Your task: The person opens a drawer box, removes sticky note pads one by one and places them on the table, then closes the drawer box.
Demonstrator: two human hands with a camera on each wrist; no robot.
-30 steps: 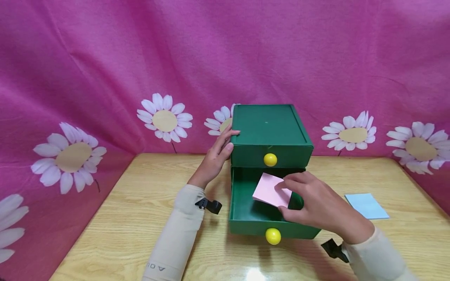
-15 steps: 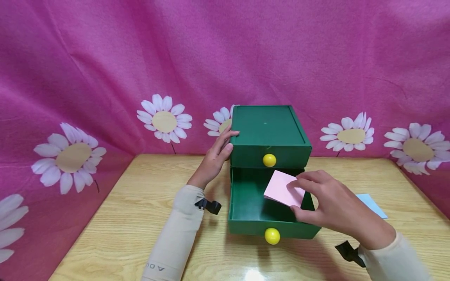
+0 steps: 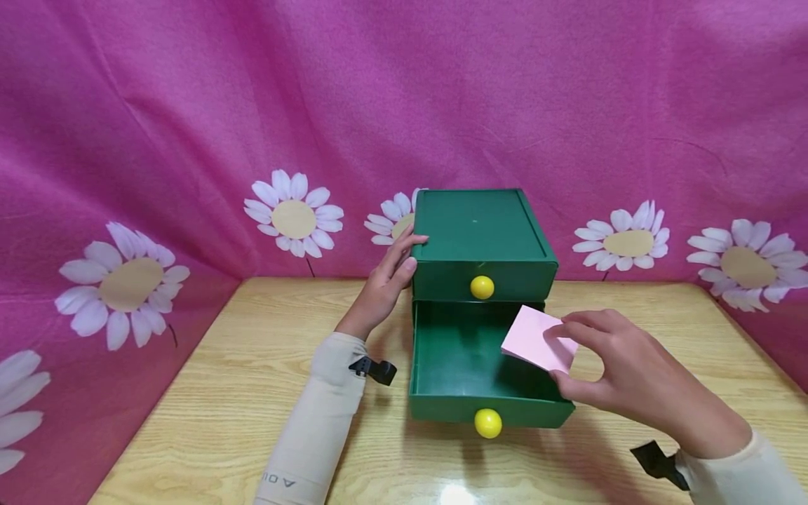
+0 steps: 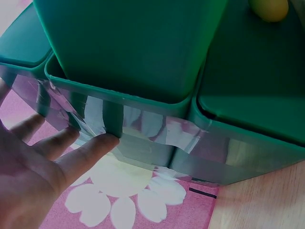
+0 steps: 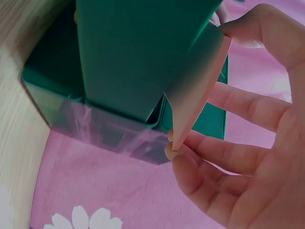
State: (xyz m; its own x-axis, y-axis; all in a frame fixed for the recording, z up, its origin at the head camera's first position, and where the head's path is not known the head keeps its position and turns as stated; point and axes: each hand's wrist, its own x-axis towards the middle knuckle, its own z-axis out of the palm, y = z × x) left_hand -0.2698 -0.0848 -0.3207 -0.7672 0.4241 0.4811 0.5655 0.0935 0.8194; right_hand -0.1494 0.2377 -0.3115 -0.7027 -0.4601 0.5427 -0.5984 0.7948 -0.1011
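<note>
My right hand point(image 3: 644, 375) pinches a pink sticky note pad point(image 3: 529, 337) between thumb and fingers. The pad is tilted and overlaps the right side of a pulled-out green drawer point(image 3: 463, 372) in the head view. Seen in the right wrist view, the pink pad point(image 5: 201, 95) is nearly edge-on, with fingertips at both ends. My left hand point(image 3: 384, 284) rests against the left side of the green drawer cabinet point(image 3: 473, 221); in the left wrist view its fingers point(image 4: 90, 155) are extended along the cabinet's side wall.
A yellow knob point(image 3: 488, 423) sticks out from the pulled-out drawer. Above it, the upper drawer point(image 3: 435, 280) is pushed in. The cabinet stands on a wooden table point(image 3: 284, 337), close to a pink flowered cloth point(image 3: 442, 91) behind.
My right hand has carried the pink pad rightward, from over the middle of the drawer to its right side. It now covers the light blue pad seen earlier on the table. My left hand stays put.
</note>
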